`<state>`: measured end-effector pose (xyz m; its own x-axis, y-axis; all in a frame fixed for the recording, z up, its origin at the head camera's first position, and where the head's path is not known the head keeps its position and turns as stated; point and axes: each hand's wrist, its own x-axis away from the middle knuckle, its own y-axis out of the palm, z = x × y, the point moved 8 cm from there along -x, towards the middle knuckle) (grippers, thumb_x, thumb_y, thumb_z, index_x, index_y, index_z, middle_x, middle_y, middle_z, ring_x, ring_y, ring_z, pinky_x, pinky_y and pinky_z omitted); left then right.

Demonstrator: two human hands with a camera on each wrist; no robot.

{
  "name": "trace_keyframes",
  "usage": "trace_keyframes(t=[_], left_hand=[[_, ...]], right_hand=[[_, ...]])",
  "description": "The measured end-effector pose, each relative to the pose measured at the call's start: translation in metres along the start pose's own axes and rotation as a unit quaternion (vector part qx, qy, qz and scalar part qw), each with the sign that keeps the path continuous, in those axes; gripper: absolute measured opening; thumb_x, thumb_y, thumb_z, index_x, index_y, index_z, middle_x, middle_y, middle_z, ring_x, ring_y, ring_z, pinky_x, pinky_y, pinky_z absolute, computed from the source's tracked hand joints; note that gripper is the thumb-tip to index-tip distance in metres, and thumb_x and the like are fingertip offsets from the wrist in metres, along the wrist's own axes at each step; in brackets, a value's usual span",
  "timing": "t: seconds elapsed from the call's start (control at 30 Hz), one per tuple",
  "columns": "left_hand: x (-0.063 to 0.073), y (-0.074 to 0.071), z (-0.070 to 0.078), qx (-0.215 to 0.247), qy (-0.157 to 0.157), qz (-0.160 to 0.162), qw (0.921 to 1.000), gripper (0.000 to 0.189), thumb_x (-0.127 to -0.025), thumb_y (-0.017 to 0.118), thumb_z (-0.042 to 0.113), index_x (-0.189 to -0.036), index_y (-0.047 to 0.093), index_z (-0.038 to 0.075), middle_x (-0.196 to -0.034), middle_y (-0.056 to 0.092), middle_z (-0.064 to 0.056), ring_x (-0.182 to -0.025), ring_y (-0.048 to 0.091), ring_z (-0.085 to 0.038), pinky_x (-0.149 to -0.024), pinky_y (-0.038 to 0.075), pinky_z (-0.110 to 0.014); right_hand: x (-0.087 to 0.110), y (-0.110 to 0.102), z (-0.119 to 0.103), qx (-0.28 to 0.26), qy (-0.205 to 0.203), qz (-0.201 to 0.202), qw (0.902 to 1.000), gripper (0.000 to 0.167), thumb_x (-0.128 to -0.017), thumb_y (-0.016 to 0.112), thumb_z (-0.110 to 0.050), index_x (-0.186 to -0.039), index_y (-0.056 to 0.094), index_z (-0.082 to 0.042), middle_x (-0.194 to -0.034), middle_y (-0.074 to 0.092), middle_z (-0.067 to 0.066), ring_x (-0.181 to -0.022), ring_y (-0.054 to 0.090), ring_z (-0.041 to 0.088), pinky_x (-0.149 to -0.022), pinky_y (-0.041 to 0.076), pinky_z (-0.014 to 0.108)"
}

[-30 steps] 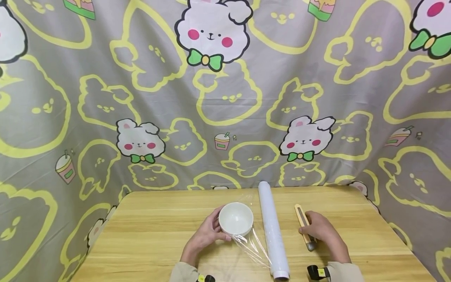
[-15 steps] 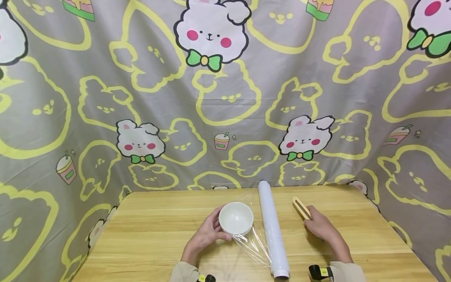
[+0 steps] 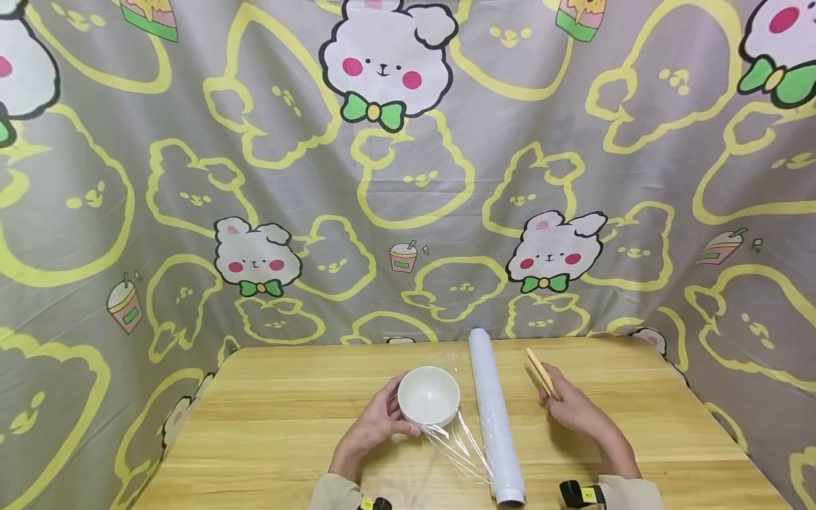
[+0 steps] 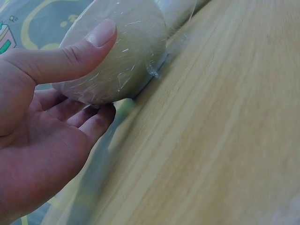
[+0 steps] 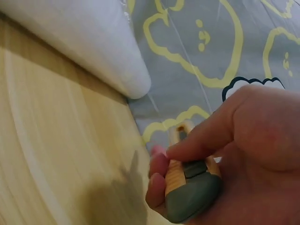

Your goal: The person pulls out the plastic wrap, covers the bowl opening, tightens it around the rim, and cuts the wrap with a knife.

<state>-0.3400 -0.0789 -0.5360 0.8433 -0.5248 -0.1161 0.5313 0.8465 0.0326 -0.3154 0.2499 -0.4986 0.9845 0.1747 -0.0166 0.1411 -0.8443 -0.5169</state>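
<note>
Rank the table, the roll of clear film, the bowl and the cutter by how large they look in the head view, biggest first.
1. Table
2. Roll of clear film
3. Bowl
4. Cutter, partly hidden by the right hand

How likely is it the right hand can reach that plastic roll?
Probably yes: the right hand is near the plastic roll, with nothing seen blocking it, though the utility knife it grips may make grasping awkward.

We see the roll (image 3: 497, 418) blocking the way between bowl (image 3: 429, 397) and cutter (image 3: 541, 372); left on the worktop (image 3: 268, 418) we can pass.
</note>
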Motion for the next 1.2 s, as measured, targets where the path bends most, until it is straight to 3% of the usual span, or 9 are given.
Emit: trace_keyframes(t=[0.17, 0.53, 0.73, 0.9, 1.2], left_hand=[[-0.001, 0.0, -0.001, 0.001, 0.0, -0.001, 1.0, 0.105, -0.072, 0.082, -0.018, -0.158, 0.024, -0.004, -0.159, 0.032, -0.029, -0.145, 0.035, -0.045, -0.112, 0.044, -0.03], [-0.001, 0.0, 0.001, 0.005, 0.0, -0.004, 1.0, 0.105, -0.072, 0.083, -0.017, -0.158, 0.024, -0.004, -0.158, 0.032, -0.029, -0.145, 0.035, -0.045, -0.112, 0.044, -0.03], [0.0, 0.001, 0.002, 0.007, -0.001, -0.004, 1.0, 0.106, -0.071, 0.083, -0.018, -0.158, 0.024, -0.004, -0.158, 0.032, -0.029, -0.146, 0.034, -0.045, -0.111, 0.045, -0.029], [0.001, 0.002, 0.003, 0.006, -0.002, -0.005, 1.0, 0.106, -0.072, 0.083, -0.018, -0.158, 0.024, -0.004, -0.159, 0.031, -0.029, -0.146, 0.033, -0.045, -0.112, 0.044, -0.029], [0.001, 0.002, 0.003, 0.0, -0.002, -0.003, 1.0, 0.105, -0.073, 0.082, -0.018, -0.159, 0.022, -0.004, -0.159, 0.031, -0.03, -0.146, 0.034, -0.045, -0.113, 0.043, -0.031]], right_hand=[[0.002, 0.005, -0.005, -0.021, -0.01, -0.022, 0.9995, 0.058, -0.099, 0.037, 0.015, -0.153, 0.018, 0.013, -0.095, 0.053, 0.016, -0.08, 0.055, 0.025, -0.063, 0.053, 0.029], [0.004, 0.002, -0.007, 0.031, -0.006, -0.007, 0.9995, 0.049, -0.101, 0.039, 0.012, -0.15, 0.031, 0.014, -0.089, 0.06, 0.012, -0.075, 0.058, 0.022, -0.061, 0.049, 0.024], [0.003, -0.001, -0.008, 0.071, -0.015, 0.016, 0.9973, 0.04, -0.104, 0.045, 0.005, -0.143, 0.043, 0.012, -0.078, 0.061, 0.007, -0.065, 0.055, 0.017, -0.056, 0.045, 0.023], [0.003, -0.005, -0.005, 0.09, 0.001, 0.037, 0.9953, 0.036, -0.106, 0.047, -0.002, -0.14, 0.049, 0.008, -0.074, 0.059, 0.006, -0.058, 0.049, 0.014, -0.049, 0.04, 0.023], [0.003, -0.013, -0.004, 0.161, 0.009, 0.075, 0.9841, 0.029, -0.107, 0.052, -0.013, -0.132, 0.057, 0.001, -0.068, 0.055, 0.001, -0.052, 0.042, 0.015, -0.048, 0.035, 0.026]])
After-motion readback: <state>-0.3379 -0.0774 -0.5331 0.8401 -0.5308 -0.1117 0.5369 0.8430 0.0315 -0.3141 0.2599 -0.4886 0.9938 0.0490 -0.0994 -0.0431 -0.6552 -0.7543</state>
